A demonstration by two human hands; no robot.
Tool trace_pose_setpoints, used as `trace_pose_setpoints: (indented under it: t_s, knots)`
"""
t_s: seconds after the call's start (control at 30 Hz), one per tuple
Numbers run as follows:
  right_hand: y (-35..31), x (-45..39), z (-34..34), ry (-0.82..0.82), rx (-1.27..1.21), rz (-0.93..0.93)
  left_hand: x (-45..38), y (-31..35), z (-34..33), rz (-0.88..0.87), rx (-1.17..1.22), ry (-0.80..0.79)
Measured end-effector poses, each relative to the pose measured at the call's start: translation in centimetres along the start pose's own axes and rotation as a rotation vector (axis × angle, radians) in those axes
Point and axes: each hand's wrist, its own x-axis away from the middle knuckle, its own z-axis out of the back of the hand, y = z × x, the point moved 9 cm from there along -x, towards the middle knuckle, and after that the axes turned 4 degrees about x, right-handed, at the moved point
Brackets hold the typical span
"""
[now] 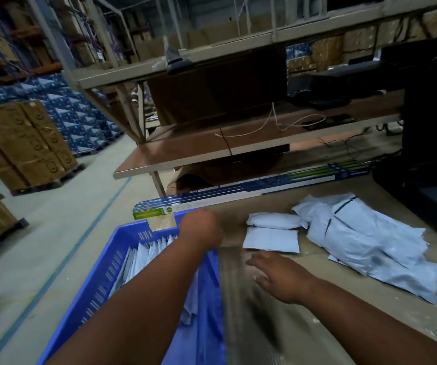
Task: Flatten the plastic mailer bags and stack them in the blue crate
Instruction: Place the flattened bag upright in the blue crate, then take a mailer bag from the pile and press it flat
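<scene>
The task looks partly done. On the brown worktop (317, 325) at the near left sits the blue slotted plastic crate (101, 270), already holding a row of pale flattened mailer bags (143, 255). To the right lies a loose heap of crumpled pale-blue plastic mailers (370, 241), still to be flattened, with one flat white mailer (271, 239) and a puffy one (275, 220) beside it. The left hand (201, 227) is over the crate's far end, its grip hidden; the right hand (278, 279) hovers empty, fingers apart.
</scene>
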Motion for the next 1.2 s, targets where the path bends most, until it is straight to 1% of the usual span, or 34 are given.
trace_pose_setpoints:
  t_s: [0.07, 0.17, 0.3, 0.4, 0.5, 0.63, 0.73, 0.83, 0.93, 1.1, 1.2]
  knots:
    - [3.1, 1.1, -1.2, -0.028, 0.093, -0.034, 0.1, 3.0, -0.6, -0.105, -0.084, -0.022]
    - [7.7, 2.9, -2.5, -0.011, 0.218, -0.093, 0.1, 7.9, -2.8, -0.241, -0.148, -0.093]
    - [11.7, 4.8, -3.4, 0.005, 0.182, -0.149, -0.3, 12.9, -6.7, -0.357, -0.161, -0.173]
    - [14.5, 6.1, -3.9, 0.057, 0.138, -0.186, -1.4, 15.1, -9.9, -0.346, -0.146, -0.218]
    - [16.6, 7.3, -4.1, 0.146, 0.090, -0.200, -3.3, 17.4, -12.0, -0.347, -0.167, -0.181]
    - [16.7, 7.5, -3.4, 0.224, 0.070, -0.188, -6.1, 20.4, -14.0, -0.395, -0.242, -0.144]
    - [16.8, 7.4, -3.4, 0.236, 0.072, -0.187, -8.4, 21.3, -16.4, -0.372, -0.299, -0.211]
    - [17.1, 7.3, -3.6, 0.261, 0.072, -0.186, -9.5, 21.6, -18.5, -0.329, -0.280, -0.257]
    - [17.0, 7.2, -3.5, 0.278, 0.079, -0.166, -9.5, 21.7, -19.3, -0.310, -0.187, -0.219]
    - [17.1, 7.2, -3.9, 0.272, 0.079, -0.154, -8.5, 20.8, -18.6, -0.251, -0.147, -0.188]
    - [17.0, 7.3, -3.7, 0.283, 0.066, -0.160, -6.3, 20.5, -17.3, -0.282, -0.116, -0.196]
